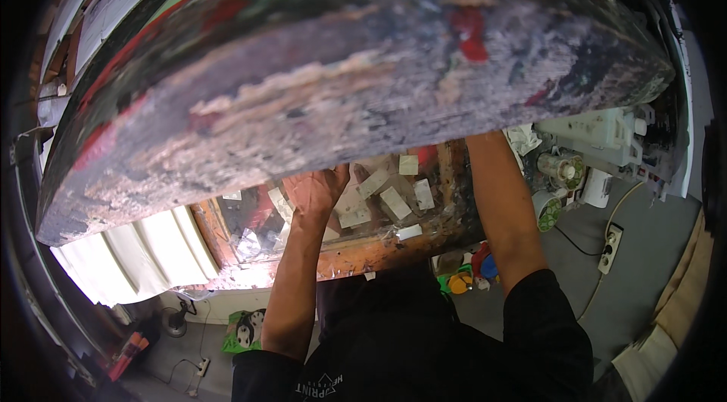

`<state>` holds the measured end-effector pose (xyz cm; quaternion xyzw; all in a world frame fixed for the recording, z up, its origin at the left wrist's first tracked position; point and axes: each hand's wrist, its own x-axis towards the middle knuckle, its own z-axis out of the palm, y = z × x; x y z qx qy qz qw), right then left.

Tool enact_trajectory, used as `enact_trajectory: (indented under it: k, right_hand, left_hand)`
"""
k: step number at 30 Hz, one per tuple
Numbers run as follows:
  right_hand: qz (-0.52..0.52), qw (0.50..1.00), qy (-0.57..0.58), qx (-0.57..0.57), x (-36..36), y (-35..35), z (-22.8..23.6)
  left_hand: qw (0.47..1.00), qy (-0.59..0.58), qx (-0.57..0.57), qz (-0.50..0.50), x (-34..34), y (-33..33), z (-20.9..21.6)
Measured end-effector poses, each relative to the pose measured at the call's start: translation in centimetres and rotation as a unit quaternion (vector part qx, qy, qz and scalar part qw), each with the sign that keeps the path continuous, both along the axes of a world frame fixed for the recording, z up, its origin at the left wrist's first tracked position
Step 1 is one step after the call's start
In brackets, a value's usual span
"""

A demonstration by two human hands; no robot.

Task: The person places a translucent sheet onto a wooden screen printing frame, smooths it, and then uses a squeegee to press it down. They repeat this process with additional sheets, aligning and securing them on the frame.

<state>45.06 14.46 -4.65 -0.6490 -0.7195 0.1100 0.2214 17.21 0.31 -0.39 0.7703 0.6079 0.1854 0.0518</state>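
Observation:
A large, thick, paint-stained board or frame is tilted up close in front of me, smeared grey, black and red. Beneath it lies a wooden-framed panel with several pale tape-like pieces on its dark, stained surface. My left hand is over this panel, just under the raised board's lower edge. Its thumb side shows, but the board hides the other fingers, so its grip is unclear. My right forearm reaches up past the panel's right side, and the hand itself is hidden behind the board.
Ridged white material is at the left of the panel. On the right are a translucent plastic canister, cans and a white roll. A power strip with cords lies on the grey floor. A green bag lies lower left.

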Motion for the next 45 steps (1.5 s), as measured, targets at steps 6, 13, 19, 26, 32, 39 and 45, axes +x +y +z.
enact_trajectory:
  k: [6, 13, 19, 26, 32, 39, 45]
  right_hand:
    - [-0.003, 1.0, -0.001, 0.014, -0.1, 0.3, -0.3]
    - [-0.008, 1.0, -0.003, 0.019, 0.0, 0.1, -0.5]
    - [-0.012, 1.0, -0.003, 0.028, 0.0, 0.1, -0.6]
    - [-0.017, 0.999, -0.005, 0.036, 0.1, -0.1, -0.7]
    - [-0.021, 0.999, -0.006, 0.044, 0.0, -0.2, -0.8]
    - [-0.023, 0.998, -0.005, 0.053, -0.3, -0.2, -0.9]
    - [-0.027, 0.998, -0.009, 0.059, 0.3, -0.6, -1.1]
  left_hand:
    - [1.0, 0.018, 0.011, -0.006, -0.2, 0.4, -0.6]
    - [0.985, 0.019, -0.167, 0.034, 0.8, 0.9, 2.2]
    - [0.992, -0.021, -0.12, 0.012, 0.5, 0.8, 2.1]
    - [0.997, 0.032, -0.06, 0.04, 0.5, 1.2, 0.4]
    - [1.0, 0.003, 0.004, 0.0, 0.2, 1.1, 0.2]
    - [0.998, 0.032, -0.033, 0.032, 0.0, 0.8, 0.4]
    - [0.997, 0.035, -0.049, 0.042, 0.5, 0.9, 0.0]
